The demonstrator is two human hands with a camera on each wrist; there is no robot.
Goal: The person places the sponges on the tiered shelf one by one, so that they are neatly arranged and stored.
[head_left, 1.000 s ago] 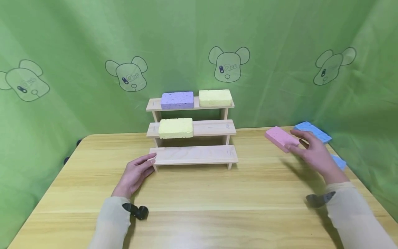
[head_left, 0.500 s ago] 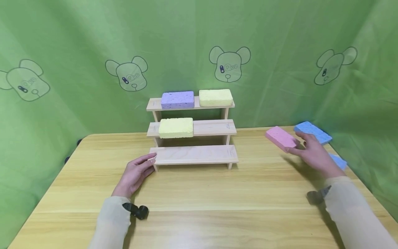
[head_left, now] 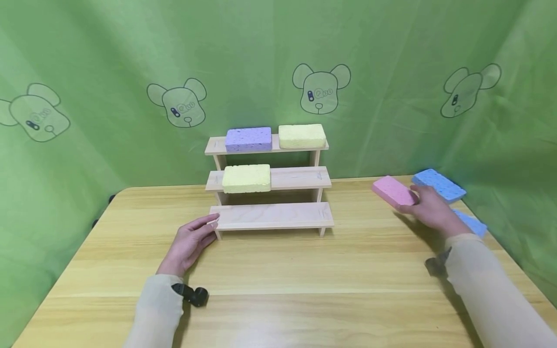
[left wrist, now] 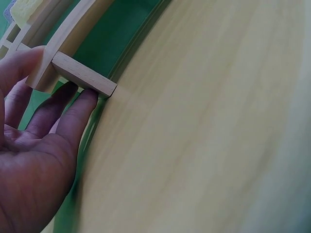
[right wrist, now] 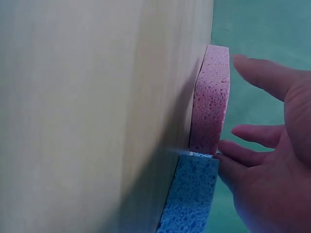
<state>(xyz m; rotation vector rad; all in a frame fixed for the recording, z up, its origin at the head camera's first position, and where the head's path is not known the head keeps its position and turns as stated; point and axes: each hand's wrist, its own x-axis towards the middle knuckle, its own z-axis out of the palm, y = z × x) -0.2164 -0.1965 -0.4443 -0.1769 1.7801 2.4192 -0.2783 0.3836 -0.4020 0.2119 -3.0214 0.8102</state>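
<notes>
At the left end of a three-step wooden stand, my left hand (head_left: 188, 245) holds the lowest shelf (head_left: 274, 216). The left wrist view shows the thumb on the shelf end and fingertips against its leg (left wrist: 83, 74). Over at the right, my right hand (head_left: 430, 208) is spread above a pink sponge (head_left: 392, 191). In the right wrist view its thumb and fingers are just off the pink sponge (right wrist: 211, 97), with fingertips close to a blue sponge (right wrist: 192, 194).
A purple sponge (head_left: 249, 139) and a yellow sponge (head_left: 302, 136) sit on the top shelf. Another yellow sponge (head_left: 246, 178) lies on the middle shelf's left. Two blue sponges, one behind (head_left: 438, 185) and one nearer (head_left: 472, 224), lie by the table's right edge. Green curtain (head_left: 261, 38) surrounds the table.
My right hand has shifted slightly left and lower towards the pink sponge, uncovering more of the nearer blue sponge. My left hand has stayed put.
</notes>
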